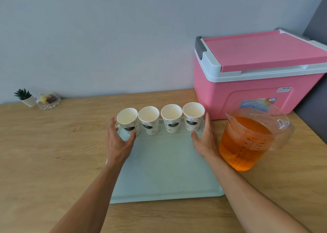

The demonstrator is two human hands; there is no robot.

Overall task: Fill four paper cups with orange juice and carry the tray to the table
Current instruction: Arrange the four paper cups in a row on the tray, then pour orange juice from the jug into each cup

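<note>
Several white paper cups with black coffee prints stand in a row along the far edge of a pale green tray (164,170); the leftmost cup (128,120) and the rightmost cup (193,115) bracket the row, and all look empty. A clear plastic jug of orange juice (247,140) stands on the wooden table just right of the tray. My left hand (118,142) hovers open over the tray's left side, thumb close to the leftmost cup. My right hand (205,140) hovers open beside the rightmost cup, between it and the jug.
A pink cooler box (256,73) with a pale lid rim stands behind the jug at the back right. A small potted plant (24,97) and a glass dish (48,101) sit at the far left against the wall.
</note>
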